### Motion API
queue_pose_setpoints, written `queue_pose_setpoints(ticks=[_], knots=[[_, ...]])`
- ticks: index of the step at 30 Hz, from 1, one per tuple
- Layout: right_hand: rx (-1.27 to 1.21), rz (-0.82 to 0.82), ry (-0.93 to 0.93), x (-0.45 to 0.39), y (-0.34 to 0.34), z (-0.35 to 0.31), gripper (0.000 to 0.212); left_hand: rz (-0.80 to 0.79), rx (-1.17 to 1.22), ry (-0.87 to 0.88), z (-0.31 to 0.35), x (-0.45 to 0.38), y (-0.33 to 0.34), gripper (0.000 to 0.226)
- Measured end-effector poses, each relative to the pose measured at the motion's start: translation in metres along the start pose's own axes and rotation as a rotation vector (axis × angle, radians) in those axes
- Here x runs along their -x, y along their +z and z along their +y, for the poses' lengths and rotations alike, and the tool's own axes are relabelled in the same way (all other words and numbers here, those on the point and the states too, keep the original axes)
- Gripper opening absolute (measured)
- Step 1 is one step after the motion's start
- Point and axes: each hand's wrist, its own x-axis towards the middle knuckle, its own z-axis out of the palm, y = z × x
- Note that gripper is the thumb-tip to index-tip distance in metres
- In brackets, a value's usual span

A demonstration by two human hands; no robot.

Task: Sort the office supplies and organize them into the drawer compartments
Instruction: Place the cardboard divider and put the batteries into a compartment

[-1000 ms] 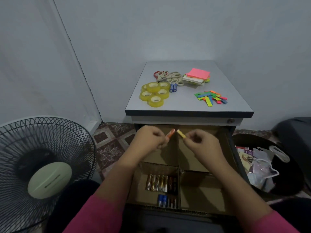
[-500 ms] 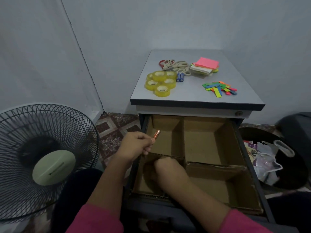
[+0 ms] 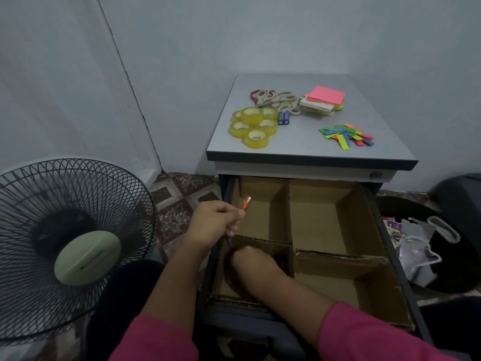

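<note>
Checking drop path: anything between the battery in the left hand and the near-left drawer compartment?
Yes. The right hand is down inside the near-left compartment, covering much of its floor. The left hand holds the battery above the drawer's left edge; nothing else visibly intervenes.

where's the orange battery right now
In the head view, the orange battery is pinched in the left hand, held over the left edge of the open drawer, above its far-left compartment.

Head camera looks steeply down, close over the open drawer (image 3: 335, 222) (wide-angle)
</note>
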Motion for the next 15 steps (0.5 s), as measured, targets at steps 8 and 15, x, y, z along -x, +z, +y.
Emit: queue_pose_setpoints(ticks=[8, 15], knots=[[-0.503, 0.219, 0.146, 0.029, -0.022, 0.037, 0.016, -0.093, -0.004, -0.075, 0.017, 0.011, -0.010, 0.002], [-0.984, 0.642, 0.479, 0.056, -0.028, 0.096, 0.013, -0.471, -0.415, -0.400, 0.019, 0.026, 0.032, 0.008]])
